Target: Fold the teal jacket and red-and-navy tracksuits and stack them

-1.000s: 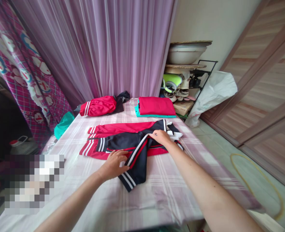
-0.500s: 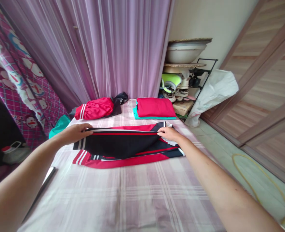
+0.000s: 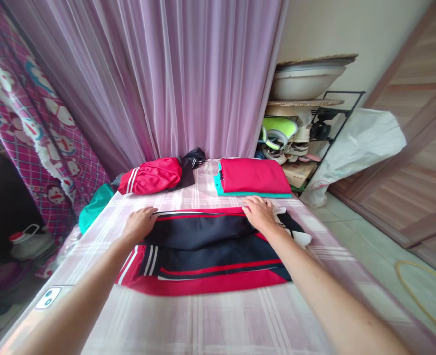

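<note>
A dark navy garment (image 3: pixel 199 231) with red piping and white-striped cuffs lies folded lengthwise on the bed. Beneath it shows a red piece (image 3: pixel 203 286) with white cuff stripes, apparently a jacket. My left hand (image 3: pixel 141 224) rests at the far left corner of the navy garment, fingers stretched along its edge. Over the far right part lies my right hand (image 3: pixel 259 213), palm down with its fingers extended. White cloth (image 3: pixel 301 238) pokes out beyond my right wrist.
A folded red and teal stack (image 3: pixel 255 176) and a crumpled red garment (image 3: pixel 159 175) lie at the bed's far side. A phone (image 3: pixel 50 297) is by my left forearm. Purple curtains (image 3: pixel 203 88) hang behind. A rack with shoes (image 3: pixel 295 148) and basins (image 3: pixel 308 81) stands right.
The navy garment, held up by its far edge before, now lies flat on the red piece. My hands have lowered onto it and the fingers have spread. The view has shifted left and closer.
</note>
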